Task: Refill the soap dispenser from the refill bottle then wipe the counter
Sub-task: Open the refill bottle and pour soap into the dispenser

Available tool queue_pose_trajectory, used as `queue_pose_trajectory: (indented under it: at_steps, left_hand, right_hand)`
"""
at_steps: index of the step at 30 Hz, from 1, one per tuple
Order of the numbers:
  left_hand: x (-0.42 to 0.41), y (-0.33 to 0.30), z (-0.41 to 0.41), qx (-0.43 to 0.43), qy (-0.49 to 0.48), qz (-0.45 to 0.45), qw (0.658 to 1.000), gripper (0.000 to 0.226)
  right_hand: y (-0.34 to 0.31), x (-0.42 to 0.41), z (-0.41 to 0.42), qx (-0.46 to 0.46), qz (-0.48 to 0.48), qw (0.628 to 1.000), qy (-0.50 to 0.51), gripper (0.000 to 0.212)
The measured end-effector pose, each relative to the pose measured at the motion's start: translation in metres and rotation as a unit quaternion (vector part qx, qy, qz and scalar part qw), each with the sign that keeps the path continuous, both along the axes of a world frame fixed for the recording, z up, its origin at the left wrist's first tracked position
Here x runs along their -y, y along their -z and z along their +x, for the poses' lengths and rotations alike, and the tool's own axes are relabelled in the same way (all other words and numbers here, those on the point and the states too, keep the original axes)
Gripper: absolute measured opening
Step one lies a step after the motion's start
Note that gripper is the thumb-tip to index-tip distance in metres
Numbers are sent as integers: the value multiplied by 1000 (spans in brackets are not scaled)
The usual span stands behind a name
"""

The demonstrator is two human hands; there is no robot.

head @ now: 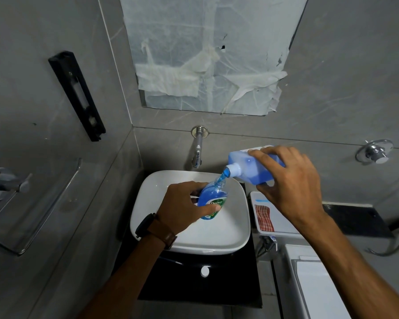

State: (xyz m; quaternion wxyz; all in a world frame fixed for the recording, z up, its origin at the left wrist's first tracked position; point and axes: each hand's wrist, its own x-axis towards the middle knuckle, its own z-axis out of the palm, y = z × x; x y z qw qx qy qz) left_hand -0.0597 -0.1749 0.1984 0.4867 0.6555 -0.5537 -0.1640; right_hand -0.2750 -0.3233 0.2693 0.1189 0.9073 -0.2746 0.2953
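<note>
My left hand (184, 204) grips a clear soap dispenser bottle (211, 200) with a green label, tilted over the white basin (230, 236); its pump is off and its neck is open. Above and to the right, my right hand (290, 180) holds the translucent refill bottle (251, 168) tipped on its side. A stream of blue liquid soap (224, 176) runs from its white spout into the dispenser's neck. The dispenser is mostly full of blue soap.
A wall tap (197, 150) sticks out above the basin. A white tray with a red checked cloth (264, 217) sits right of the basin on the black counter (355, 222). A valve knob (376, 154) is on the right wall, a glass shelf (32, 215) on the left.
</note>
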Motion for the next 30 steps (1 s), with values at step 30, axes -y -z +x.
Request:
queue_pose_trajectory:
  at_steps: [30]
  left_hand:
    - [-3,4,1,-5,0,-10,1000,58]
  right_hand:
    - [-6,0,-2,9,-10,1000,-8,73]
